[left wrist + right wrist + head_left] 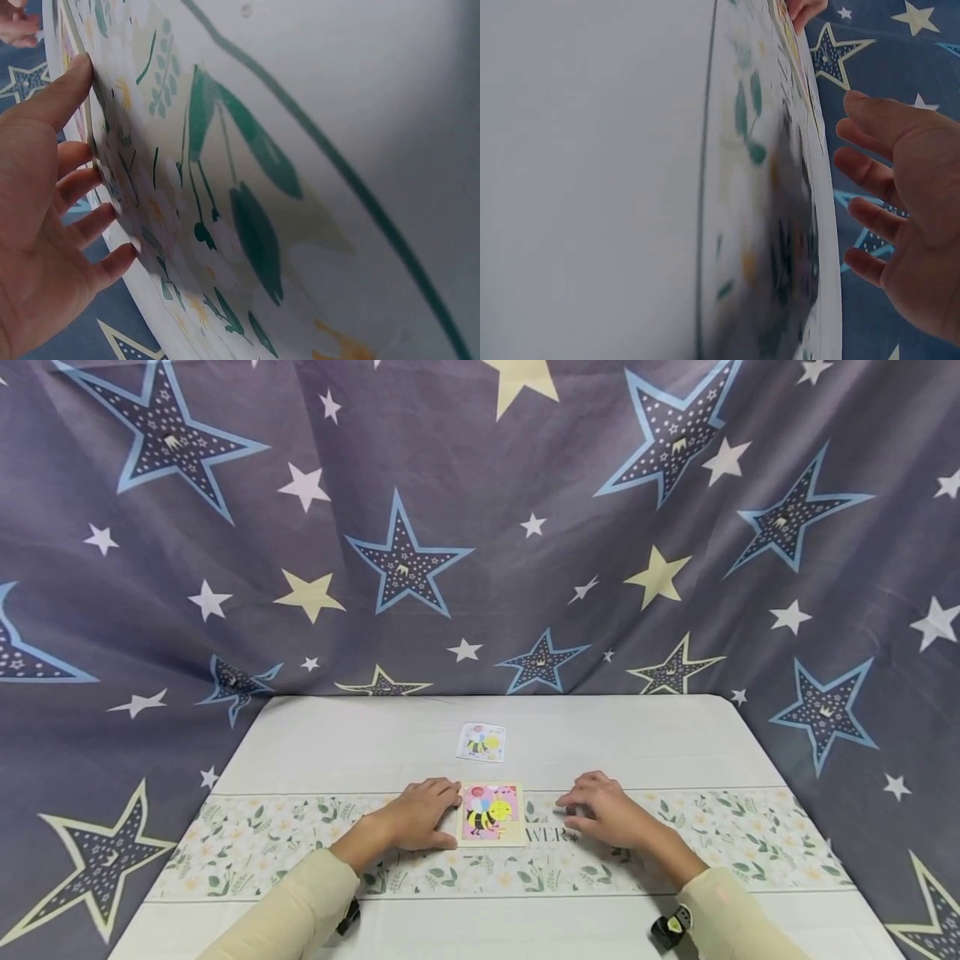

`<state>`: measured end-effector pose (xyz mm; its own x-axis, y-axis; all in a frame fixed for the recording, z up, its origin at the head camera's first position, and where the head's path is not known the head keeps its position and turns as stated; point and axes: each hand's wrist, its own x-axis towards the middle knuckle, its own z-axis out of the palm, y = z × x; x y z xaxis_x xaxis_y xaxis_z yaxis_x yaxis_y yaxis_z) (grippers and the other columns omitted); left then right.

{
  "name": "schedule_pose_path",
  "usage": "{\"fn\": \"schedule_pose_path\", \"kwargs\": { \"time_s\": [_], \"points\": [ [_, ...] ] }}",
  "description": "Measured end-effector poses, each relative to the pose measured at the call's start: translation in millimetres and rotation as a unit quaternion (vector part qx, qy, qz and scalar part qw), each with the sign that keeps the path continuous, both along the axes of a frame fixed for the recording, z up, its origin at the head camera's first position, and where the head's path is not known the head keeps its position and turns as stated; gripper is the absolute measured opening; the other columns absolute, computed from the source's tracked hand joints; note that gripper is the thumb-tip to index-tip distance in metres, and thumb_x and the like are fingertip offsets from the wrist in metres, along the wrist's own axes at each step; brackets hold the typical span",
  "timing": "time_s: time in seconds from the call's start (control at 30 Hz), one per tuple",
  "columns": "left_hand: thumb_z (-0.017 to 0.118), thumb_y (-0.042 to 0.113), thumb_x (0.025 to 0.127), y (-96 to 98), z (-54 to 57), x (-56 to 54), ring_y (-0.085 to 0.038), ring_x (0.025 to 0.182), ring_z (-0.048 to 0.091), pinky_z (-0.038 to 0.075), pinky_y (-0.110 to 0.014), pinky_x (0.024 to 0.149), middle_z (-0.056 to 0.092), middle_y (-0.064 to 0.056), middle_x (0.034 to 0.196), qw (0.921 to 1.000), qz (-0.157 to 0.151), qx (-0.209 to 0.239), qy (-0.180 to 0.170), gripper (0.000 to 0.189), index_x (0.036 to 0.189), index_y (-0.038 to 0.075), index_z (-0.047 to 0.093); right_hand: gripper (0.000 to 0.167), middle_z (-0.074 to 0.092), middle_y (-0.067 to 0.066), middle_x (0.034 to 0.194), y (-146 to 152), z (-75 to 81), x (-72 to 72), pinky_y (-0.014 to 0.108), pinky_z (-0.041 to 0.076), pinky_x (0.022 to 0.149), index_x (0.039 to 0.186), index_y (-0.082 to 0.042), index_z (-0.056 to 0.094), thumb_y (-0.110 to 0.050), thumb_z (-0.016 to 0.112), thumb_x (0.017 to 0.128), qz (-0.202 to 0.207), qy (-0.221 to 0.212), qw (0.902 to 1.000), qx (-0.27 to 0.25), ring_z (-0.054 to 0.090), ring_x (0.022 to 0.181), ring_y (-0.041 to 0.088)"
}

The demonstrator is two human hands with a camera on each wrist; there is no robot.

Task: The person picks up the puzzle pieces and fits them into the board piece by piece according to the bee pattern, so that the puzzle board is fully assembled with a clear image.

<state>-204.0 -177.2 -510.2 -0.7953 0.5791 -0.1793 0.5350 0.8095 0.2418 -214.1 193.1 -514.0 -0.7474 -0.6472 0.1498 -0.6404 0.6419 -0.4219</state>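
Note:
A bee picture puzzle with a pink ground and a pale wooden rim lies flat on the table. Against its left edge rest the thumb and fingertips of my left hand, its fingers loosely bent and not gripping it. In the left wrist view the left hand touches the board's thin edge. To the right of the puzzle, my right hand is apart from it, holding nothing. The right wrist view shows the right hand with loosely bent fingers, raised off the tabletop.
Behind the puzzle lies a small card with the same bee picture. The white table carries a floral band with printed letters. A curtain with stars stands behind the table and at both sides.

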Motion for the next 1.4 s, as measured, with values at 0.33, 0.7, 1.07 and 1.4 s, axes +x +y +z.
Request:
{"fn": "schedule_pose_path", "kwargs": {
  "time_s": [0.33, 0.7, 1.07, 1.4],
  "points": [
    [0.071, 0.055, 0.09, 0.7, 1.3, -1.1, -0.033, 0.149, 0.037, 0.035, -0.057, 0.119, 0.043, -0.01, 0.159, 1.0, -0.004, -0.001, 0.005, 0.068, 0.142, 0.014, 0.055, 0.028, 0.073, -0.005, 0.11, 30.4, -5.3, 6.0, 0.067, 0.04, 0.103, 0.12, -0.018, 0.075, -0.023, 0.074, 0.093, -0.023, -0.013, 0.9996, 0.004, 0.056, 0.126, 0.038],
    [0.07, 0.058, 0.09, 1.1, -0.2, -0.5, -0.032, 0.149, 0.037, 0.035, -0.056, 0.118, 0.042, -0.01, 0.159, 1.0, -0.001, -0.007, 0.003, 0.071, 0.144, 0.014, 0.054, 0.034, 0.067, -0.008, 0.105, 59.6, -6.3, 13.1, 0.066, 0.041, 0.098, 0.121, -0.02, 0.074, -0.029, 0.079, 0.089, -0.035, -0.029, 0.9988, 0.016, 0.055, 0.122, 0.036],
    [0.071, 0.056, 0.09, 0.1, 1.2, 1.5, -0.032, 0.15, 0.036, 0.035, -0.057, 0.119, 0.042, -0.01, 0.16, 1.0, 0.003, -0.006, -0.003, 0.07, 0.144, 0.015, 0.054, 0.034, 0.065, -0.013, 0.105, 65.9, -9.7, 18.2, 0.063, 0.042, 0.096, 0.119, -0.023, 0.075, -0.023, 0.081, 0.086, -0.035, -0.036, 0.9982, 0.033, 0.055, 0.12, 0.032],
    [0.072, 0.055, 0.09, -0.9, -0.3, 1.3, -0.033, 0.149, 0.037, 0.035, -0.058, 0.118, 0.043, -0.011, 0.159, 1.0, 0.0, 0.004, 0.005, 0.069, 0.143, 0.014, 0.055, 0.029, 0.065, -0.015, 0.101, 66.6, -9.9, 16.5, 0.054, 0.043, 0.09, 0.115, -0.026, 0.077, -0.022, 0.08, 0.086, -0.02, -0.009, 0.9994, 0.028, 0.058, 0.112, 0.025]
  ]
}}
